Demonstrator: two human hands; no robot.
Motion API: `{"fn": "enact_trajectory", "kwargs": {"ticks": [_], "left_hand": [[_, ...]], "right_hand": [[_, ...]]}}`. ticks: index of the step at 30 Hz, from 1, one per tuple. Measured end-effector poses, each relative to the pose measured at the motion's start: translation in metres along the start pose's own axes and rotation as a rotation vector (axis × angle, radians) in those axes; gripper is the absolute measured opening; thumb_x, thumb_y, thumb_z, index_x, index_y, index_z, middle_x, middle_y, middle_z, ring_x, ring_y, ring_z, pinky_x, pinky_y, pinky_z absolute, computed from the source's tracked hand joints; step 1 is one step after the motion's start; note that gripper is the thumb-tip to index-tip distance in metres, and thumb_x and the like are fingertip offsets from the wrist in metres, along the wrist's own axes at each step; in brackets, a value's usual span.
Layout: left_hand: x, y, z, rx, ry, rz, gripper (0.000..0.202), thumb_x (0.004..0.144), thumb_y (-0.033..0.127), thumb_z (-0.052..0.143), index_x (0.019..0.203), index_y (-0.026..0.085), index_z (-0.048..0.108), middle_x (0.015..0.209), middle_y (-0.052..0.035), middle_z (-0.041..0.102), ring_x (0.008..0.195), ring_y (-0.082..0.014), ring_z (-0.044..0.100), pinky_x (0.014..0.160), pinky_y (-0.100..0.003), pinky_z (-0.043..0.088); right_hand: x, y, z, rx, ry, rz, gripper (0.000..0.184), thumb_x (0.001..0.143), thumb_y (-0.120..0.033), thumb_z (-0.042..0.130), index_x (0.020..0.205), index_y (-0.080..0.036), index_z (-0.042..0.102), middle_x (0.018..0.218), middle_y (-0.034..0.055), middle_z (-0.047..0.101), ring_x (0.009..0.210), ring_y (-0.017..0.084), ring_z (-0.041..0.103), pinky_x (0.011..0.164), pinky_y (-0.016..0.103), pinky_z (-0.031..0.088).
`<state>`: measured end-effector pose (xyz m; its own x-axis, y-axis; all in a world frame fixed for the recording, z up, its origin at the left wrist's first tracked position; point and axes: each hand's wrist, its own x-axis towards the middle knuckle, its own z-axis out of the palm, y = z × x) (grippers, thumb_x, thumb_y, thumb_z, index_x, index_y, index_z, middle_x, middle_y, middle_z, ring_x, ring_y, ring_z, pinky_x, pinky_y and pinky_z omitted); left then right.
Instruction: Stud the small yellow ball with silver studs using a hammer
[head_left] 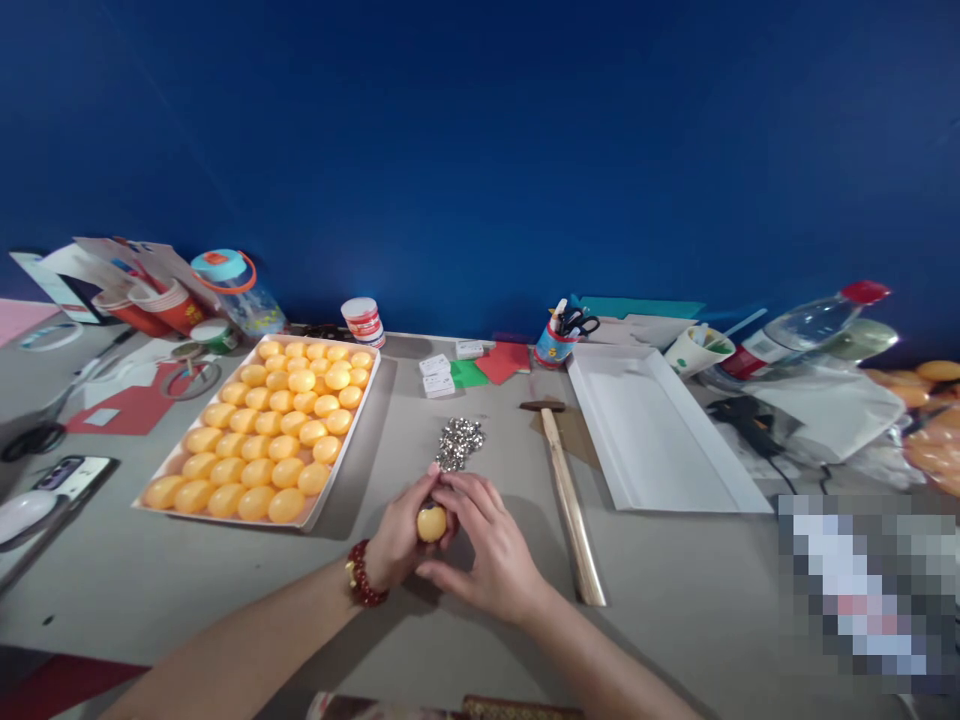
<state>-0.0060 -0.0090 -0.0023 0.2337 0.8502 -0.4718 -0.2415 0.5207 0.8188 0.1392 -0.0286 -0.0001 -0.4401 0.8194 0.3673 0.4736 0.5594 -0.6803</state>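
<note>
A small yellow plastic egg [431,522] sits between both my hands at the middle of the grey table. My left hand [397,545], with a red bead bracelet on its wrist, is closed round the egg from the left. My right hand [487,545] has its fingers curled over the egg from the right. Just beyond my fingers lies a pile of small shiny metal pieces [460,441]. To the left is a white tray [339,470] filled with several rows of the same yellow eggs [281,425].
A wooden-handled hammer [570,500] lies right of my hands. An empty white tray [652,440] is further right. Cups, a tin, a scissors holder [559,340], coloured paper, a bottle [810,325] and clutter line the back edge. A phone [71,475] lies at the left.
</note>
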Motion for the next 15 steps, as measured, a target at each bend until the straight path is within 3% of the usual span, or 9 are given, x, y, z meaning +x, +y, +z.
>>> {"fn": "enact_trajectory", "kwargs": {"ticks": [4, 12, 15], "left_hand": [[-0.0009, -0.0005, -0.0007, -0.016, 0.015, 0.056, 0.058, 0.086, 0.065, 0.048, 0.051, 0.019, 0.052, 0.041, 0.0003, 0.051, 0.040, -0.0116, 0.043, 0.040, -0.025, 0.030], [0.0022, -0.0022, 0.0015, -0.130, 0.003, -0.041, 0.058, 0.083, 0.067, 0.051, 0.050, 0.019, 0.052, 0.041, 0.0011, 0.049, 0.039, -0.0110, 0.041, 0.041, -0.024, 0.028], [0.0033, -0.0012, 0.0024, -0.150, -0.054, -0.053, 0.065, 0.082, 0.073, 0.045, 0.050, 0.017, 0.050, 0.042, 0.0009, 0.048, 0.040, -0.0099, 0.042, 0.042, -0.023, 0.029]], "right_hand": [[0.0017, -0.0021, -0.0040, 0.022, -0.008, -0.008, 0.057, 0.081, -0.037, 0.071, 0.132, -0.023, 0.051, 0.134, 0.0140, 0.056, 0.126, 0.031, 0.049, 0.103, 0.048, 0.042], [0.0007, -0.0011, -0.0027, 0.001, -0.002, -0.028, 0.053, 0.083, -0.034, 0.069, 0.132, -0.023, 0.051, 0.135, 0.0142, 0.056, 0.125, 0.031, 0.049, 0.103, 0.048, 0.042], [0.0008, -0.0014, -0.0031, 0.002, 0.013, -0.007, 0.051, 0.082, -0.029, 0.069, 0.130, -0.024, 0.052, 0.132, 0.0133, 0.057, 0.124, 0.031, 0.049, 0.102, 0.048, 0.043]]}}
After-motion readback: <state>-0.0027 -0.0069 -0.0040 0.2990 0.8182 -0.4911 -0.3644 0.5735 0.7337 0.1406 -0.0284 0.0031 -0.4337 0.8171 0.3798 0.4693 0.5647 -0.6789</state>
